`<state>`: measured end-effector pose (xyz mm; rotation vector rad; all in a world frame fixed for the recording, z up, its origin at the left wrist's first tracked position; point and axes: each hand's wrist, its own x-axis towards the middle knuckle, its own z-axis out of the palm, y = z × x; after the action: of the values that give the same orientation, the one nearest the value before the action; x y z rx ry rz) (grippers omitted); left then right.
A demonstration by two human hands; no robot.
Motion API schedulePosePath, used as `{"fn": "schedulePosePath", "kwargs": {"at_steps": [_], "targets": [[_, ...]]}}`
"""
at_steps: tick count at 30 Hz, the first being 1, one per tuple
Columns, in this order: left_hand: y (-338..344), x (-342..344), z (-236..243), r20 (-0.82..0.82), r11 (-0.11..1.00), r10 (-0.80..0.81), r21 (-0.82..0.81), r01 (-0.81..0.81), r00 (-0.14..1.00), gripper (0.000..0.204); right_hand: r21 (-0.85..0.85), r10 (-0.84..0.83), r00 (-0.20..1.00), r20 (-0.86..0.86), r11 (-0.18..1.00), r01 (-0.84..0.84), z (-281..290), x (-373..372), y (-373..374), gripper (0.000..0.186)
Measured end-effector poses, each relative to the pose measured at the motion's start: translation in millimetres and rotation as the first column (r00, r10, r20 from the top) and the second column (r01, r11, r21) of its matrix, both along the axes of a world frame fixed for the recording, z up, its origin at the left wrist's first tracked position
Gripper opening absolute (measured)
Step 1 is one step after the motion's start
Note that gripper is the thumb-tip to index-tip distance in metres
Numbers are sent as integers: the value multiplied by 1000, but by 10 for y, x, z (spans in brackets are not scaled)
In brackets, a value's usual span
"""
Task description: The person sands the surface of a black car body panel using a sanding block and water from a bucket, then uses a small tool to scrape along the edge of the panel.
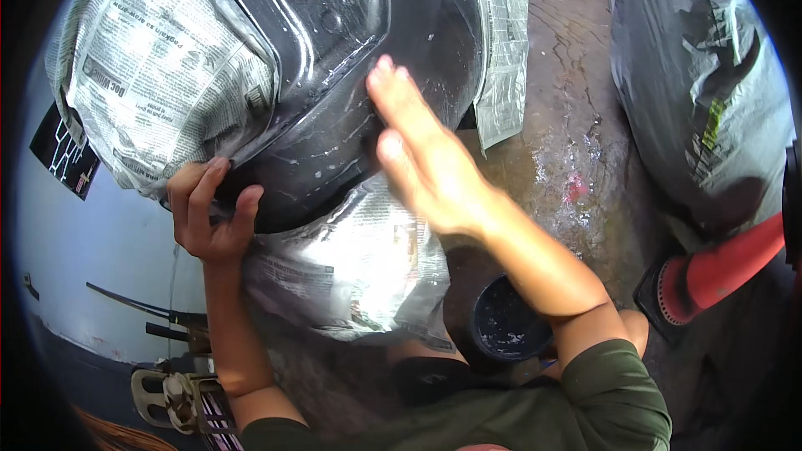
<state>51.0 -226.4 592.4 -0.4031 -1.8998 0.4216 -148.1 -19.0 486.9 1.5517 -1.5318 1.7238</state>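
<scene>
A black stamped sheet-metal panel [426,33] is seen in front of the person, in the upper middle of the view, with newspaper masking [167,75] wrapped over its left side, a newspaper sheet [351,259] hung below its lower edge and a newspaper strip [503,67] hung along its right. The masking seems to be done, and work on the exposed surface is judged to be under way: pale streaks and wet-looking specks are left on the dark face, but how much of it is finished cannot be told. The panel's long axis appears to be slanted from the lower left to the upper right; its lower-left corner is pointed toward the person, and its upper end is cut off by the frame. The fingers of the left hand [205,213] are curled at that corner, with the thumb spread apart; whether the edge is pinched cannot be told. The right hand [430,163] is held flat over the panel's middle, fingers straight and together, thumb apart, with nothing seen gripped; contact under the palm is hidden. A black bucket [489,309] is placed below, near the right forearm.
</scene>
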Motion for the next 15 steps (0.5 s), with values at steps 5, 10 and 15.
{"fn": "schedulePosePath", "kwargs": {"at_steps": [5,10,15], "targets": [[21,33,-83,8,992,46,117,-47,999,40,-121,-107,980,166,984,128,17,-490,-213,54],[295,212,-44,156,911,164,355,-210,974,49,-90,31,929,-370,994,-69,-1,-154,-105,54],[498,223,-218,217,867,157,437,-239,964,78,-206,-122,983,-135,974,92,-80,-619,-209,57]]}}
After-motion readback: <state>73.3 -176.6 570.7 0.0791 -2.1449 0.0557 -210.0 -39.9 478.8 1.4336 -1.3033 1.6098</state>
